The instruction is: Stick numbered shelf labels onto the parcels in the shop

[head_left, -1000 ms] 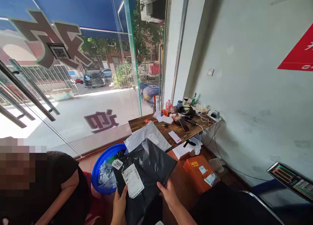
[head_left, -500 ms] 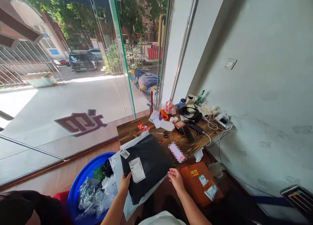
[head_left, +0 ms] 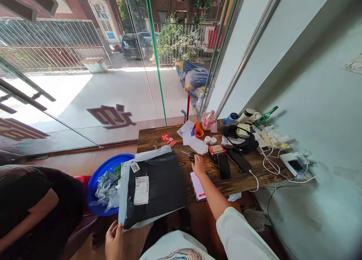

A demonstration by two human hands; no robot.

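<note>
A black parcel bag (head_left: 158,188) with a white shipping label lies flat on the wooden table (head_left: 158,141), on top of a grey bag (head_left: 147,155). My right hand (head_left: 198,165) reaches across the table, fingers curled down at a small pair of scissors (head_left: 188,154); whether it grips them I cannot tell. My left hand (head_left: 114,240) hangs low below the parcel's near corner, fingers loosely curled, holding nothing. A white phone (head_left: 197,186) lies partly under my right forearm.
A person in black (head_left: 36,207) sits at the left beside a blue basin (head_left: 97,177) of plastic wrappers. The table's far end holds a pink bottle (head_left: 209,120), orange tape dispenser (head_left: 198,130), dark phones (head_left: 224,165), chargers and cables (head_left: 271,154). Glass doors stand ahead, a wall to the right.
Both hands let go of the black parcel, which now lies on the table. My right hand moved forward to the scissors; my left hand dropped low. The view tilted down and right.
</note>
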